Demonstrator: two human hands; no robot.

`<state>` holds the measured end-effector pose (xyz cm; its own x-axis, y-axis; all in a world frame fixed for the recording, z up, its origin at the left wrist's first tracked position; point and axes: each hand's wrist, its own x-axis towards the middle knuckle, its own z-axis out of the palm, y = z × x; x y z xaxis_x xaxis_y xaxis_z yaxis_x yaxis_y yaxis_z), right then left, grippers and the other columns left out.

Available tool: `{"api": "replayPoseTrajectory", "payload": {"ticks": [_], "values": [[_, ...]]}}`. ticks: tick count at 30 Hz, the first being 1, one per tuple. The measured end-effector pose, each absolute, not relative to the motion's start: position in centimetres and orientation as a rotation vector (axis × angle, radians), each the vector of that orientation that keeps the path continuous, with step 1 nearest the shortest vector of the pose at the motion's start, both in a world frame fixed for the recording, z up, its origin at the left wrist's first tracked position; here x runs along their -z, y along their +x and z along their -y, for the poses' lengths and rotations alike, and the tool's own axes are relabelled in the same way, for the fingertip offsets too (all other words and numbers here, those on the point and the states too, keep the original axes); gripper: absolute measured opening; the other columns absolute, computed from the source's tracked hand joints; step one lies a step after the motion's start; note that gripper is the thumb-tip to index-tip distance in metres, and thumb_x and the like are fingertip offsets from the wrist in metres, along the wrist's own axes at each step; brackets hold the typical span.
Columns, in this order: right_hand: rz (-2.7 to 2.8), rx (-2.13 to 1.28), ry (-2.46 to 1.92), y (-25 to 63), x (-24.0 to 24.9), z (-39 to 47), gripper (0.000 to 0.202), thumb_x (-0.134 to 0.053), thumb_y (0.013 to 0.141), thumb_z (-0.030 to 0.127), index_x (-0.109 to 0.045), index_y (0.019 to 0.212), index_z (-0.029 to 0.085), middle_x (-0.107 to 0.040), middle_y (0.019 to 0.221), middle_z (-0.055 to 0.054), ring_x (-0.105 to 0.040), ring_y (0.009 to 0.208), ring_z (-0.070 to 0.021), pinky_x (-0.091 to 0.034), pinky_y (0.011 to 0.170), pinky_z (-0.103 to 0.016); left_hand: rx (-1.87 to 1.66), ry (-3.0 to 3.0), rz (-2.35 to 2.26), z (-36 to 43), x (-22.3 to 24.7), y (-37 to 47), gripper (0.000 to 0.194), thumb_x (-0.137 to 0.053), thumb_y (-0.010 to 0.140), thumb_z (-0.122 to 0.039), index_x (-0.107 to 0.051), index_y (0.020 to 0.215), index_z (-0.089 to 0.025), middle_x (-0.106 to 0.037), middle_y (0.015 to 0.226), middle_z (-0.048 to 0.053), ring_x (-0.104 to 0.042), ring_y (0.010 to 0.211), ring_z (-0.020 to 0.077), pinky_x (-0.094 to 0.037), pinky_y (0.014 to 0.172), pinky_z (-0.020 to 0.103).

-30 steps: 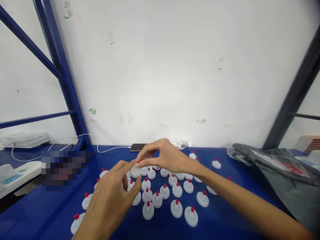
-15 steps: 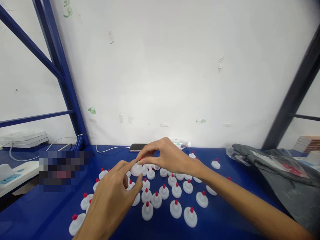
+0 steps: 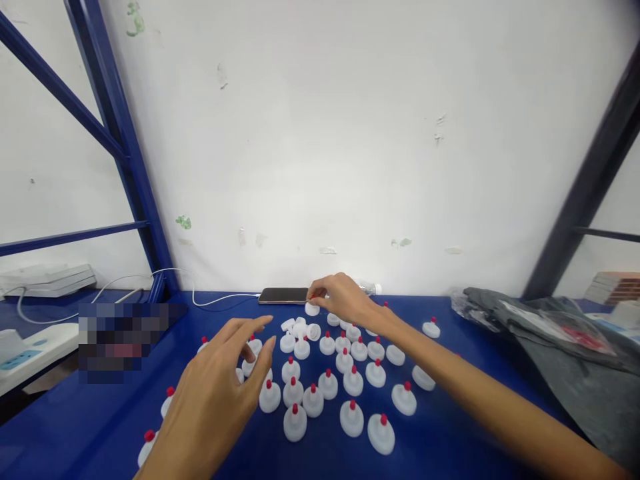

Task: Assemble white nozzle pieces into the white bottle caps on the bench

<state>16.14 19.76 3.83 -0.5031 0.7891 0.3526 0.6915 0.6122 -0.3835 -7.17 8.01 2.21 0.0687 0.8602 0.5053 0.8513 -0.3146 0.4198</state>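
My right hand [image 3: 340, 297] reaches to the back of the blue table [image 3: 450, 427], thumb and fingers pinched at the red tip of a white round cap [image 3: 313, 309]. Whether that cap rests on the surface I cannot tell. Nothing is in my left hand [image 3: 225, 373]; it hovers at the left of the group, fingers and thumb apart. Many more white caps with red tips, one of them a front cap [image 3: 295, 423], stand upright between and around the hands. Plain white lids [image 3: 299, 329] without red tips lie in a small heap in the middle. My left hand hides some caps.
A phone [image 3: 283, 295] with a white cable [image 3: 225, 298] lies against the wall. Behind my right hand is a clear bottle [image 3: 371, 289] on its side. Grey plastic bags [image 3: 545, 333] cover the right side. A power strip [image 3: 35, 350] sits at the left beside a blue frame post [image 3: 125, 160].
My hands have moved apart. The right hand went back and right, from beside the left fingers to the phone, with a red-tipped cap at its fingertips. My left hand drew back slightly and opened.
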Motion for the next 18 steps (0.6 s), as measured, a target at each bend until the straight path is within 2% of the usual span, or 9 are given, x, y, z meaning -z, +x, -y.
{"api": "replayPoseTrajectory", "payload": {"ticks": [4,8,12,16,18], "values": [[2.457,-0.218,-1.321,16.8,-1.0,-21.8,0.024,-0.062,0.098,0.032,-0.066,0.115,0.017,-0.069,0.115,-0.008,-0.067,0.098,-0.0208,-0.056,0.087,-0.041,-1.151,2.379,-1.792,-8.5,-1.5,-7.7,0.040,-0.048,0.095,-0.053,-0.065,0.124,-0.032,-0.062,0.121,0.005,-0.070,0.087,0.0211,-0.058,0.072,0.036],[2.566,-0.199,-1.357,17.2,-0.2,-22.3,0.033,-0.062,0.098,0.035,-0.061,0.126,0.018,-0.063,0.125,-0.009,-0.066,0.103,-0.0222,-0.057,0.087,-0.043,-1.190,2.355,-1.788,-8.9,-0.6,-8.1,0.041,-0.052,0.093,-0.047,-0.061,0.130,-0.033,-0.038,0.151,0.008,-0.071,0.100,0.0239,-0.062,0.078,0.039],[2.571,-0.126,-1.315,17.4,-1.3,-21.8,0.026,-0.063,0.097,0.036,-0.068,0.113,0.016,-0.070,0.113,-0.007,-0.067,0.101,-0.0220,-0.054,0.090,-0.042,-1.185,2.220,-1.769,-8.8,-0.5,-8.4,0.044,-0.053,0.092,-0.046,-0.058,0.134,-0.035,-0.024,0.160,0.006,-0.068,0.115,0.0323,-0.065,0.068,0.035],[2.553,-0.092,-1.262,16.5,-2.5,-20.3,0.029,-0.062,0.095,0.045,-0.078,0.099,0.021,-0.077,0.097,-0.005,-0.070,0.088,-0.0200,-0.050,0.080,-0.031,-1.194,2.156,-1.757,-8.4,-0.7,-8.2,0.045,-0.054,0.091,-0.048,-0.058,0.135,-0.038,-0.022,0.162,0.004,-0.065,0.119,0.0352,-0.065,0.057,0.032],[2.575,-0.099,-1.267,15.8,-2.5,-19.6,0.032,-0.068,0.090,0.050,-0.079,0.095,0.022,-0.078,0.090,-0.005,-0.071,0.081,-0.0206,-0.049,0.074,-0.030,-1.195,2.169,-1.792,-8.3,-0.9,-7.9,0.044,-0.052,0.092,-0.048,-0.058,0.135,-0.037,-0.026,0.160,0.006,-0.066,0.118,0.0344,-0.066,0.061,0.034]]}}
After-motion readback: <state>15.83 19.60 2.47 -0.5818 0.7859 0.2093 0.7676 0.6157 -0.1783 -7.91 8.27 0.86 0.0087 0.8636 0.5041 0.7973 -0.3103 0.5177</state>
